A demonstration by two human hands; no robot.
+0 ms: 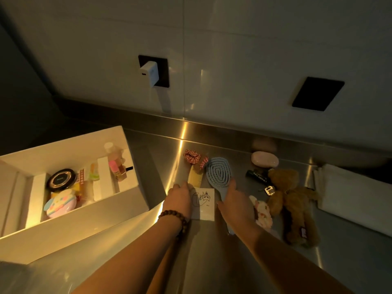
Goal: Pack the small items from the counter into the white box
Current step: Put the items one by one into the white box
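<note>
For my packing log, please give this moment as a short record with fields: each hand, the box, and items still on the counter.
left hand: left hand reaches onto the yellow comb, beside the white card
right hand: right hand holds the handle of the blue hairbrush
box: white box sits on the left, open, already holding several items
still on counter: red checked scrunchie, pink soap, brown teddy bear
surface: steel counter

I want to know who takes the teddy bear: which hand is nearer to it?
Right. The right hand lies on the blue hairbrush handle, just left of the teddy bear; the left hand is farther left, beyond the white card.
</note>
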